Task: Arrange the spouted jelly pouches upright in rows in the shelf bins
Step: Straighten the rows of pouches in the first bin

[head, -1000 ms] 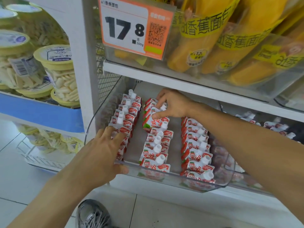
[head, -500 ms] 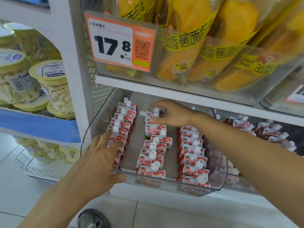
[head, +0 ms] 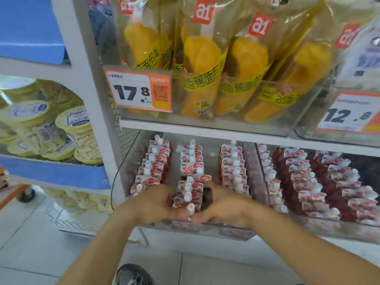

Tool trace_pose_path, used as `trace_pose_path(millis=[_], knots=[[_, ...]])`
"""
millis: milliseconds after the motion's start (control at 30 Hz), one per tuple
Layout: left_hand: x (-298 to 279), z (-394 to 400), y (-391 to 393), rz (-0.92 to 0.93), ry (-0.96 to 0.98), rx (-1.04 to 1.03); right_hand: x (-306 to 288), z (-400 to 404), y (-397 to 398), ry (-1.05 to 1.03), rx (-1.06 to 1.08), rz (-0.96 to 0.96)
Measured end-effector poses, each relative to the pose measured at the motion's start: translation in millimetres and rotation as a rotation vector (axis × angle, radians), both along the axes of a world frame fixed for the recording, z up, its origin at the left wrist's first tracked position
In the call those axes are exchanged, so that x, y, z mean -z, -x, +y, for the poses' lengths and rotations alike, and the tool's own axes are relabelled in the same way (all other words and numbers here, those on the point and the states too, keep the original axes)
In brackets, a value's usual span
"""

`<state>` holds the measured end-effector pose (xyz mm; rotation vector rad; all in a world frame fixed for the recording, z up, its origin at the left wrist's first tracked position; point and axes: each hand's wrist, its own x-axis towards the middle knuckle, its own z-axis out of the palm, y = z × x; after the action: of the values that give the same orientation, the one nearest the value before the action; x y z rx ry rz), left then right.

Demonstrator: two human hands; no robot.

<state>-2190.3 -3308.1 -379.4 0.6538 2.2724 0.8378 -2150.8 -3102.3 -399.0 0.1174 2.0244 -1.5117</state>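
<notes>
Change: both hands now at the front of the middle row — left off the left row, right back from the far end of the bin.
Left hand (head: 153, 204): at the left side of the middle row (head: 190, 177), fingers curled in against the front pouches, thumb low by the bin's front wall.
Right hand (head: 223, 204): at the right side of the same row, fingers curled in toward the pouches; fingertips hidden between the rows, so exact contact cannot be told.
Front pouches (head: 186, 201): upright, white spouts up, squeezed between the two hands.
Left row (head: 153, 165): upright pouches, running front to back along the left wall.
Right row (head: 233, 167): upright, tightly packed, just beside the right wall.
Bin (head: 213, 231): clear plastic, on the lower shelf, holding all three rows — bare gaps between them.
Next bin (head: 308, 221): just to the right, more pouches (head: 304, 177) in leaning rows.
Upper shelf: yellow bread bags (head: 202, 64) standing in a clear tray, price tag (head: 139, 90) reading 17.8 at its front.
Far left: tubs (head: 80, 128) of pale snacks.
</notes>
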Motion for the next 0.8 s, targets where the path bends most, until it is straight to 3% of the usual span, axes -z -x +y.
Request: trace_pose_path(millis=[200, 300, 367, 500, 633, 733, 800], knots=[[-2.2, 0.5, 15.6, -0.077, 0.106, 0.055, -1.1, 3.3, 2.3, 0.074, 0.075, -0.182], [0.4, 1.7, 23.9, -0.095, 0.101, -0.055, 6.6, 2.8, 15.5, -0.162, 0.268, -0.093], [6.8, 14.8, 24.5, -0.086, 0.019, -0.187, 12.8, -6.6, 23.6, -0.263, 0.295, -0.057], [15.9, 36.5, 13.1, -0.186, -0.191, -0.318, 40.4, -20.5, 31.5, -0.211, 0.249, -0.026], [9.9, 32.4, 12.5, -0.352, -0.305, -0.394, 6.9, -25.9, 22.1, -0.172, 0.293, 0.018], [8.8, 39.2, 29.7, -0.192, -0.234, -0.436, -13.3, -22.2, 28.3, -0.016, 0.518, -0.018], [10.8, 49.9, 47.3, -0.089, -0.220, -0.527, -10.3, -26.7, 48.6, 0.021, 0.713, 0.056]])
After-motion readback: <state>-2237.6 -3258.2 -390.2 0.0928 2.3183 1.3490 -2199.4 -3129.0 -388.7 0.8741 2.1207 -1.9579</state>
